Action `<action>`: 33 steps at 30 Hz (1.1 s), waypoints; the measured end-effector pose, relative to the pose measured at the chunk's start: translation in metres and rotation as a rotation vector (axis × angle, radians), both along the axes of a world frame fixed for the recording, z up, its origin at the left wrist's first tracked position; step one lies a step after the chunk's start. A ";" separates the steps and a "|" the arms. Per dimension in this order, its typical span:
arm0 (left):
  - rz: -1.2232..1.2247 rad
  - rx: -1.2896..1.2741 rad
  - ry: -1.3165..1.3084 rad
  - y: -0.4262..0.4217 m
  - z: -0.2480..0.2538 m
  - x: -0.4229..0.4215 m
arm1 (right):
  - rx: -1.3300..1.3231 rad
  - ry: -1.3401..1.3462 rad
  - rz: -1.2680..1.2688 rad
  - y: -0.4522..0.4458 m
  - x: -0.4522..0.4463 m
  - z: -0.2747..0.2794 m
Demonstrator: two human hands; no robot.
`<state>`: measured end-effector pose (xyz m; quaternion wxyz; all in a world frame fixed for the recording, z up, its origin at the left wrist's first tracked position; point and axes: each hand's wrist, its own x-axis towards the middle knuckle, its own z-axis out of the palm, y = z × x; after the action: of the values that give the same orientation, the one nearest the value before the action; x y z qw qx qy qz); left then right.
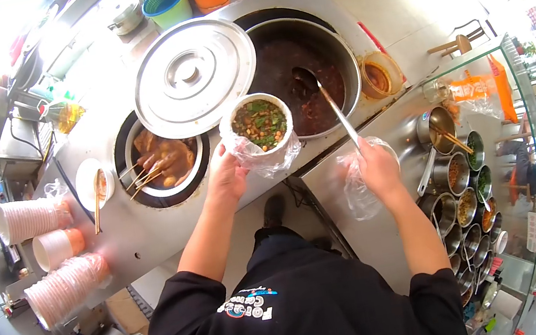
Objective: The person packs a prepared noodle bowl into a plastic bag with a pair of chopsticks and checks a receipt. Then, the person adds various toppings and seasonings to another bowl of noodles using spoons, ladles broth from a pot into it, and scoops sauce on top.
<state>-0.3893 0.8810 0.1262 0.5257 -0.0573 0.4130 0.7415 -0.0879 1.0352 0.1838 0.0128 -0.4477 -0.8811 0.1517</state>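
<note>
My left hand (pixel 223 174) grips a white bowl (pixel 227 129) lined with a clear plastic bag; inside are broth, chopped green herbs and small nut-like bits. The bowl hangs by the near left rim of a large pot (pixel 353 66) of dark red-brown stew. My right hand (pixel 378 165) is closed around the handle of a metal ladle (pixel 337 111), whose head dips into the stew. Just behind and below that hand, a second bag-lined bowl (pixel 389 148) is partly hidden on the steel counter; whether the hand touches it, I cannot tell.
A large steel lid (pixel 160 86) partly covers a smaller pot (pixel 164 199) holding skewered food. Left are chopsticks on a small white dish (pixel 83 170) and stacked paper bowls (pixel 27 218). A tub of red sauce (pixel 394 63) stands beside the stew. Several steel topping containers (pixel 438 172) line the right.
</note>
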 end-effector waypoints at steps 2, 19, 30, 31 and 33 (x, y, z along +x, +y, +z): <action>0.001 0.012 -0.008 -0.005 0.008 -0.002 | 0.018 0.044 0.071 0.010 0.000 -0.019; -0.037 -0.065 -0.013 0.007 -0.011 -0.001 | -1.124 0.752 -0.692 -0.051 0.052 0.153; -0.153 -0.106 -0.015 0.055 -0.004 0.026 | -1.079 0.778 -0.702 -0.102 0.078 0.195; -0.155 -0.106 -0.016 0.057 -0.005 0.028 | -1.059 0.750 -0.695 -0.105 0.079 0.193; -0.154 -0.086 -0.029 0.059 -0.004 0.031 | -1.041 0.734 -0.682 -0.111 0.082 0.187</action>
<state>-0.3588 0.9405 0.1219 0.5842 -0.0586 0.4398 0.6796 -0.0057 0.9243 0.3712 0.1396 -0.5661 -0.4447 0.6799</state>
